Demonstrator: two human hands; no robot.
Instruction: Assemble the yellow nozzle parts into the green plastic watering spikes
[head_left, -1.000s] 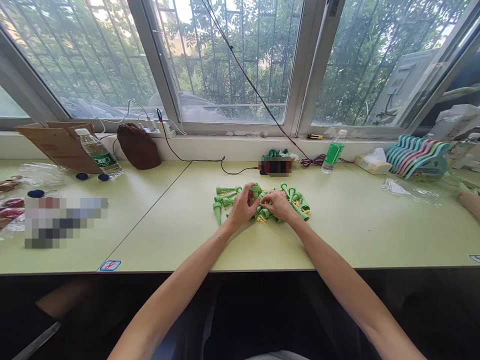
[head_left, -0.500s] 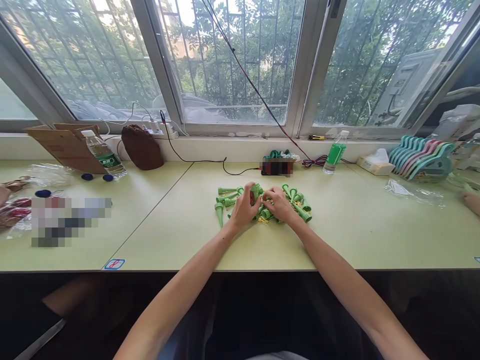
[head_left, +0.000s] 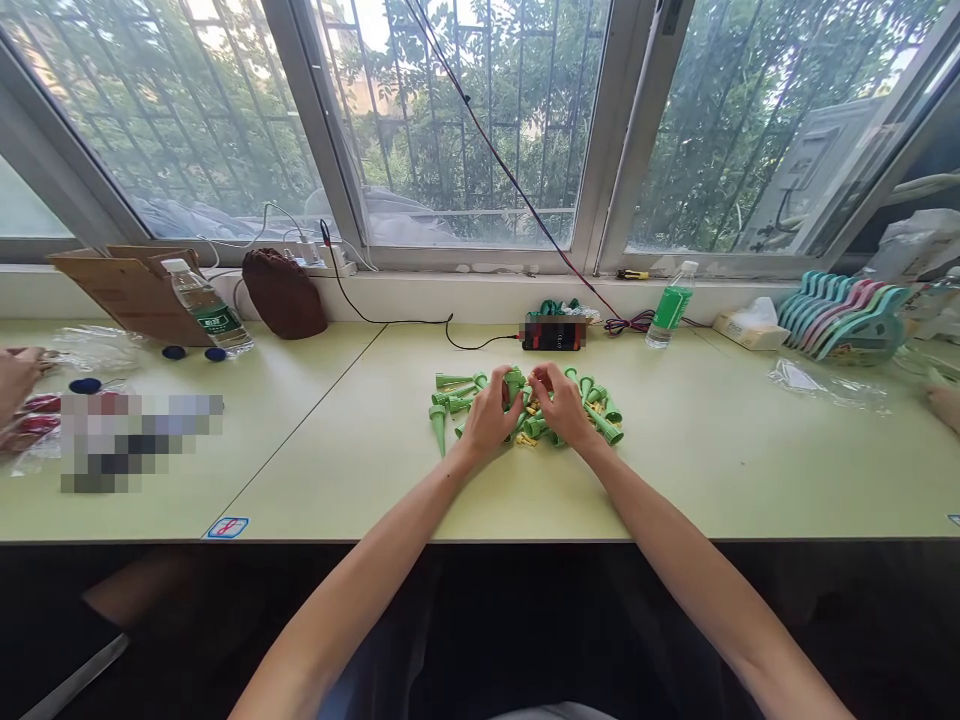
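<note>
My left hand is closed around a green plastic cone-shaped spike, its wide end up. Close beside it, my right hand is pinched, thumb and fingers together just right of the held spike's top. What sits between those fingertips is too small to name. Around and under both hands lies a pile of similar green spikes, and one spike lies at its left edge. Small yellow pieces are scattered among them, partly hidden by my hands.
Behind the pile a phone-like device with a cable lies on the pale green table. A water bottle, a tissue box and hangers stand to the right. At far left is another person's hand.
My right hand has risen slightly from the pile towards the top of the spike. My left hand stays in place holding the spike. The other person's hand at left has moved further into view.
</note>
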